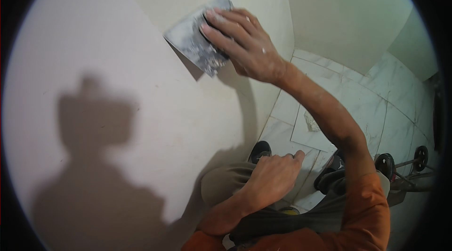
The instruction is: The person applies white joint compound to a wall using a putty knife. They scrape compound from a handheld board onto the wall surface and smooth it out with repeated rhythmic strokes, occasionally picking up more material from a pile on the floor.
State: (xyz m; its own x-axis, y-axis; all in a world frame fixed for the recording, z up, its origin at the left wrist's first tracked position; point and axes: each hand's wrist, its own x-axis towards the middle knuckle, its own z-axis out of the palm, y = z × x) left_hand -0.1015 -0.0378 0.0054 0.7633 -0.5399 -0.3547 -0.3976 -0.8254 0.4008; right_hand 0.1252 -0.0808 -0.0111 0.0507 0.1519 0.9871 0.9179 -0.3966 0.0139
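Observation:
My right hand is raised to the pale wall, its fingers over the dark handle of a plastering trowel. The trowel's broad, flat metal blade is smeared with grey and white paste and lies tilted close against the wall. Some white specks stick to my fingers. Lower down, above my bent knee, my left hand is curled closed with its back toward me. One digit points out to the right, and whatever its palm may hold is hidden.
White marble-look tiles cover the floor, with a pale crumbly patch on them. Dark shoes stand near the wall's foot. At right is a frame with black wheels. Something yellow shows between my legs. My shadow falls on the wall.

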